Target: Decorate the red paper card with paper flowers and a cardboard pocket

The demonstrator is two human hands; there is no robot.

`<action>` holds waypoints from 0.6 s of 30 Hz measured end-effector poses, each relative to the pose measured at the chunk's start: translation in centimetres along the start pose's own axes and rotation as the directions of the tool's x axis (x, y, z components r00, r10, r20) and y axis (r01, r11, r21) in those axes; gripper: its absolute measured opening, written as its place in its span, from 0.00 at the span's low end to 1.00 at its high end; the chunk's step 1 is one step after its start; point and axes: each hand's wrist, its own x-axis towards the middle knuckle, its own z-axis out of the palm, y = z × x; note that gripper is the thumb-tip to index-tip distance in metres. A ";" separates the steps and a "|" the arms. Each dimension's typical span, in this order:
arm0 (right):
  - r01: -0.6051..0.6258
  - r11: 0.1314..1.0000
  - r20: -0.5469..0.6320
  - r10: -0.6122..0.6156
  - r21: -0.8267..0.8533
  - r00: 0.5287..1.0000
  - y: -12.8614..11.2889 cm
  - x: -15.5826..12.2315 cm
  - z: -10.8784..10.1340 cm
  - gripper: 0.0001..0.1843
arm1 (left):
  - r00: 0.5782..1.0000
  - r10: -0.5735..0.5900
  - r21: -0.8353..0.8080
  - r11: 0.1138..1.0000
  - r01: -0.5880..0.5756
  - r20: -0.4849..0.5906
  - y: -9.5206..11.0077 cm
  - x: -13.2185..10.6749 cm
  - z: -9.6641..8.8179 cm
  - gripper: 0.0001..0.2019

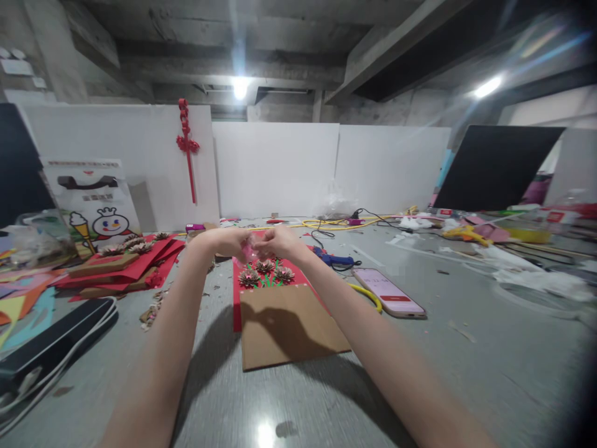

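My left hand (pixel 233 241) and my right hand (pixel 278 241) meet over the work at the middle of the table. Pinched between their fingers is a small crinkled pink piece (pixel 252 250), whose material I cannot make out. Under the hands lies a red sheet (pixel 237 311) bearing several brown-grey flowers (pixel 249 277) with pink centres and green stems (pixel 269 283). A brown cardboard panel (pixel 289 330) covers the near part of that sheet, with the shadow of my hands on it. My forearms hide part of the sheet's sides.
To the right lie a blue glue gun (pixel 336 258), a phone (pixel 389 294) and a yellow cable (pixel 373 295). A black power strip (pixel 56 345) with a white cord sits at left. Beyond it are stacked red sheets (pixel 161 258) with more flowers. Scraps litter the right side.
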 end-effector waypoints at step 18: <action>0.099 0.992 -0.164 -0.110 -0.075 0.980 0.3 0.3 0.3 0.08 | 0.998 -0.061 0.110 0.992 0.063 -0.023 0.5 -0.7 -0.4 0.12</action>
